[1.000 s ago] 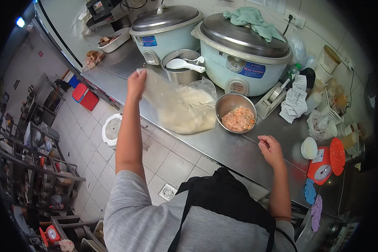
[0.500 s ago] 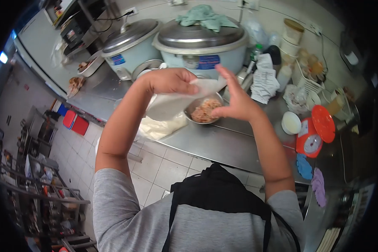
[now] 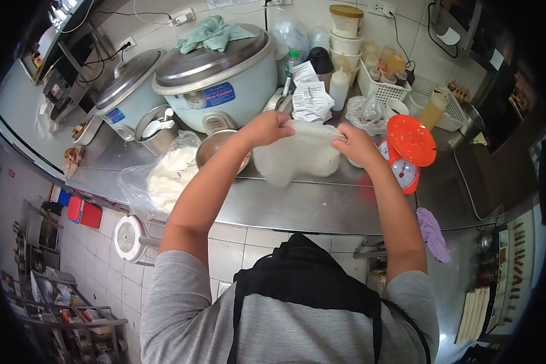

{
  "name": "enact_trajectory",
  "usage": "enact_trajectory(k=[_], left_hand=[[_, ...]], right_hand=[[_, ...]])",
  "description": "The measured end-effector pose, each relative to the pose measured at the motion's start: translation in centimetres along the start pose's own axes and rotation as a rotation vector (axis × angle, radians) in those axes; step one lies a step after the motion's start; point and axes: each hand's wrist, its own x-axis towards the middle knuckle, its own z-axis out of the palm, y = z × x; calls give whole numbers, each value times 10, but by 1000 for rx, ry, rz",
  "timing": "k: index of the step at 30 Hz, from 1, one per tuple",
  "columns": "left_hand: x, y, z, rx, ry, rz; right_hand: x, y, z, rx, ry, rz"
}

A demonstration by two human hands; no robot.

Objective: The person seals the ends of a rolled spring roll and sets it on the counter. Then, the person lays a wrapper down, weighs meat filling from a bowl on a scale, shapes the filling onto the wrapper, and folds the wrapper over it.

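Pinching its top edge, the left hand [image 3: 266, 130] and right hand [image 3: 359, 147] hold a thin white sheet [image 3: 300, 151] above the desk [image 3: 267, 209], beside the bowl [image 3: 212, 145]; uneven pulling between the fingers [image 3: 285, 128] could tear it.

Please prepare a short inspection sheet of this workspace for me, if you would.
Surface: metal counter, with a few small specks.
Job's things: thin whitish sheet between the hands; open plastic bag of white contents; metal bowl, partly hidden by the left forearm.
Clutter: paper slips, red scale and a white basket of bottles.
Hands: left and right both grip the sheet's upper edge.
Cables: dark cord on the back wall, near an outlet.
Surroundings: two rice cookers behind, the larger topped by a green cloth; white stool on the tiled floor.
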Motion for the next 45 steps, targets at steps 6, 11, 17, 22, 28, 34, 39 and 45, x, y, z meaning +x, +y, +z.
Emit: enact_trajectory(k=[6, 11, 17, 22, 28, 34, 39, 45], left_hand=[[-59, -15, 82, 222, 217, 369], [-130, -60, 166, 239, 202, 232], [-152, -60, 180, 200, 194, 217], [-158, -56, 172, 129, 174, 248], [-137, -27, 140, -332, 25, 199], [-105, 4, 105, -928, -108, -188], [-115, -33, 149, -1106, -91, -480], [-168, -61, 153, -1019, -266, -713]], right_hand=[[-74, 23, 38, -355, 141, -286], [-140, 49, 114, -217, -76, -251], [-153, 43, 113, -178, -171, -179], [-148, 38, 106, -185, -280, -126], [-108, 13, 31, 136, -362, 136], [-34, -7, -39, 21, -423, 191], [56, 25, 72, -211, -326, -24], [63, -32, 126, -83, -30, -263]])
